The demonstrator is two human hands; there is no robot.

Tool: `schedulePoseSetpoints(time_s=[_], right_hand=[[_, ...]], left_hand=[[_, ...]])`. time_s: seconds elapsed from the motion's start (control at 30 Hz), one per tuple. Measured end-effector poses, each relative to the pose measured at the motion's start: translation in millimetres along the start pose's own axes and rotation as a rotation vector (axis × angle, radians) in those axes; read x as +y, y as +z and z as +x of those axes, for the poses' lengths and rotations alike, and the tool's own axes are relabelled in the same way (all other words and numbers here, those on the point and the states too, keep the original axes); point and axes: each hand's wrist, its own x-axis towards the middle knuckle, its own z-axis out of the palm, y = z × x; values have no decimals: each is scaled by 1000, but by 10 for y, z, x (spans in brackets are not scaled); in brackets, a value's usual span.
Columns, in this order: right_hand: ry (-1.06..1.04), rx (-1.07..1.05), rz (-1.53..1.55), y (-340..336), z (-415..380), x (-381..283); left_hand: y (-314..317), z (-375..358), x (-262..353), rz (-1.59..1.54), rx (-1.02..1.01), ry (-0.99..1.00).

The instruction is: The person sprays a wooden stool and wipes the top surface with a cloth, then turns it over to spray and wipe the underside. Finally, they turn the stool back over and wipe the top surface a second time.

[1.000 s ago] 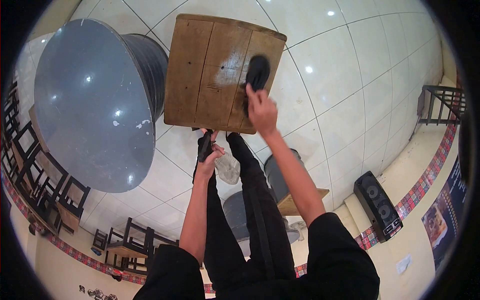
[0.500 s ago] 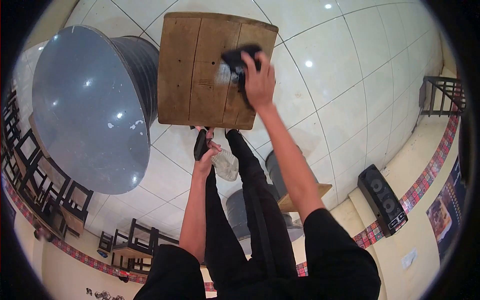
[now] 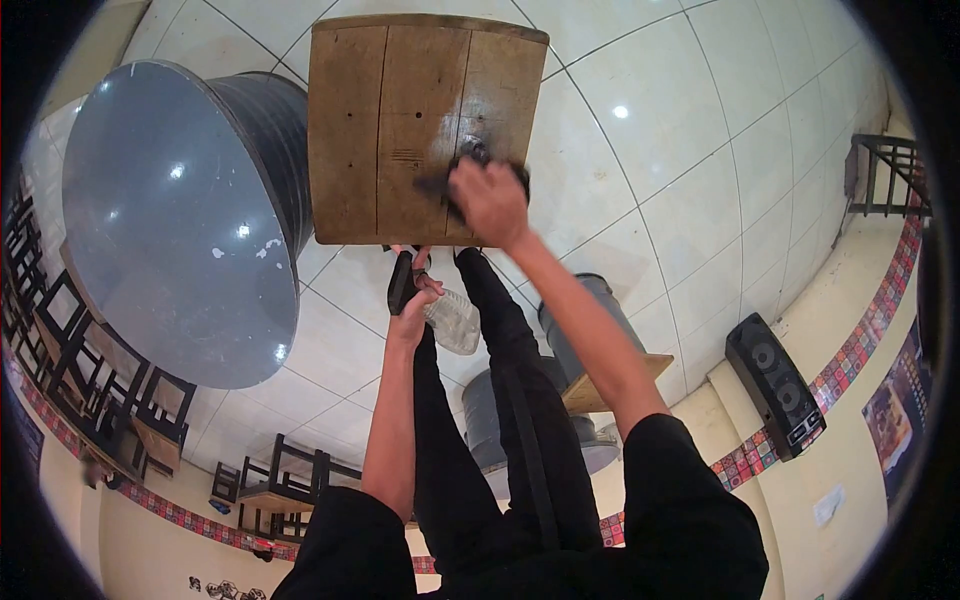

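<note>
My right hand (image 3: 490, 205) presses a dark cloth (image 3: 435, 184) onto a wooden seat-like top (image 3: 345, 150) made of several planks. Hand and cloth are blurred by motion, near the top's front right part. A wet, shiny patch (image 3: 477, 125) shows on the planks just beyond the cloth. Below the front edge, my left hand (image 3: 415, 305) is closed around the neck of a clear plastic bottle (image 3: 453, 325), which hangs tilted to the right. A black piece (image 3: 401, 283) sits right at this hand's thumb side; what it belongs to I cannot tell.
A big grey round table (image 3: 180, 230) on a drum base stands close at the left. Black-framed chairs (image 3: 285, 480) line the wall behind. Grey drums (image 3: 590, 310) and a wooden board (image 3: 620, 383) are behind my legs. A black speaker (image 3: 772, 385) stands by the wall at right.
My right hand has slid the cloth toward me and slightly left across the wood, uncovering a shiny patch. My left hand and the bottle have stayed nearly still.
</note>
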Motion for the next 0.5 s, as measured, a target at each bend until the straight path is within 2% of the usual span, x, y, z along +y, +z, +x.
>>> schedulePoseSetpoints(time_s=[0.07, 0.13, 0.23, 0.3, 0.37, 0.4, 0.5], right_hand=[[-120, -165, 24, -44, -479, -243], [-214, -205, 46, -77, -748, -379], [-306, -196, 58, -40, -700, -276], [-196, -270, 94, -9, -502, -137], [96, -149, -122, -40, 41, 153], [141, 53, -195, -46, 352, 318], [158, 220, -324, -6, 1236, 934]], left_hand=[[-80, -10, -88, -3, 4, 3], [-86, -11, -70, -2, 12, 13], [-7, -35, 17, -25, 14, -7], [12, -2, 30, -14, -2, -1], [6, -16, 30, -9, -6, 0], [13, -21, 40, -10, -3, -11], [14, 14, 20, -3, -12, -2]])
